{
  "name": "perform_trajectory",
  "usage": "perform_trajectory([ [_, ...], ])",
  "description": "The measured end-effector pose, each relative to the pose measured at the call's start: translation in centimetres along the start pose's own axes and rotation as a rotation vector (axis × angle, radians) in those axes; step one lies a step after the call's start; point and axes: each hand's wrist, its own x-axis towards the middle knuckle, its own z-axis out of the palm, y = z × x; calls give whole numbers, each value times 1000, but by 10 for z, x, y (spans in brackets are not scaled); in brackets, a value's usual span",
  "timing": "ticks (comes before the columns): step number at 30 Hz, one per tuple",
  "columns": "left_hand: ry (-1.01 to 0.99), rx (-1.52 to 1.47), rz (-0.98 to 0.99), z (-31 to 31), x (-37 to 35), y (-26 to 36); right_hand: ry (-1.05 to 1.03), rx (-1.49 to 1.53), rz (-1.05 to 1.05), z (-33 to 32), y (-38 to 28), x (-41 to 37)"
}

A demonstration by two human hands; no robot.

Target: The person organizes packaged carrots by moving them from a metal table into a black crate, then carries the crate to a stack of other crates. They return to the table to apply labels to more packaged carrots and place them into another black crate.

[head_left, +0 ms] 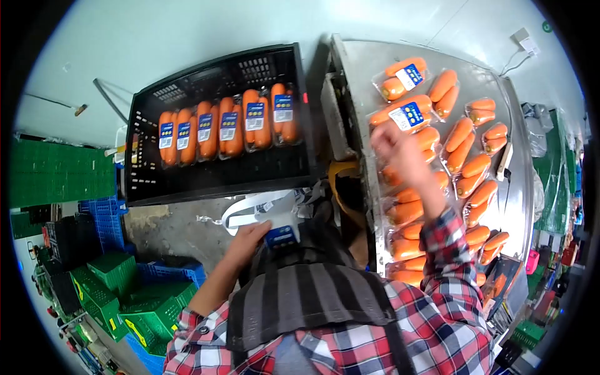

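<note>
My left hand (250, 240) is closed on a strip of labels (281, 236), blue at its near end with white backing trailing behind. My right hand (400, 147) is over the steel table (431, 59), beside a labelled carrot pack (403, 114); its fingers are blurred, and whether they hold anything is unclear. Another labelled pack (405, 76) lies farther back. Several packs of carrots without visible labels (460, 145) lie in columns on the table. In the black crate (219, 184), several labelled carrot packs (229, 128) stand in a row.
A knife (505, 161) lies near the table's right edge. Green crates (147, 315) and blue crates (103, 222) are on the floor at the left. Plastic-wrapped green stacks (553, 181) stand beyond the table at the right. A yellow item (342, 181) hangs between crate and table.
</note>
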Motion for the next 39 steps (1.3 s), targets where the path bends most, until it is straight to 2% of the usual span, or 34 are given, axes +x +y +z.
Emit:
perform_trajectory([
  [2,-10,-45,75,5,2,8,-293,53,-307,31,-77,-19],
  [3,-26,-64,115,8,3,12,-269,208,-419,60,-89,-30],
  [6,40,159,232,17,-12,36,-437,66,-550,102,-117,-46],
  [9,-6,656,657,0,17,9,-321,-38,-661,108,-120,-60],
  [10,-4,507,601,9,10,17,-255,-68,-696,107,-121,-66],
  [11,41,565,612,17,3,24,-234,-82,-713,101,-121,-71],
  [12,48,428,495,18,10,23,-217,-92,-734,93,-123,-76],
  [13,68,285,382,19,16,22,-221,-65,-685,83,-125,-83],
  [14,46,-40,129,14,36,11,-130,53,-589,74,-124,-91],
  [16,50,-216,182,-6,66,-22,65,44,-470,41,-99,-97],
  [18,53,-569,172,-8,64,-23,139,313,53,-1,-59,-106],
  [19,25,-614,169,-14,62,-22,310,457,137,-20,-19,-104],
  [21,-24,-663,122,-13,53,-16,304,635,429,-76,33,-103],
  [22,-46,-689,98,-11,45,-12,222,654,500,-98,51,-97],
  [23,-146,-597,77,-3,28,-2,136,644,525,-111,66,-91],
  [24,-122,-460,58,-2,19,-4,101,650,557,-115,87,-87],
  [26,-108,34,-120,8,-6,8,71,638,603,-112,107,-72],
  [27,-194,-4,-71,-4,0,-24,18,663,596,-107,121,-65],
  [28,-288,-33,-153,2,-6,-20,40,678,599,-97,132,-59],
  [30,-479,-97,-320,11,-25,-8,13,406,593,-79,155,-50],
  [31,-468,41,-380,9,-26,-9,19,136,572,-74,155,-51],
  [32,-493,43,-304,10,-31,-6,28,-131,537,-70,152,-51],
  [33,-514,47,-227,14,-37,-1,41,-314,541,-71,134,-53],
  [35,-527,17,-82,15,-43,-5,212,-338,518,-66,111,-64],
  [36,-479,82,-189,6,-39,-15,275,-340,485,-58,100,-69],
  [38,-302,292,-210,-3,-32,-25,124,-338,475,-42,13,-76],
  [39,-194,320,-67,-6,-23,-32,102,-201,290,-15,-4,-88],
])
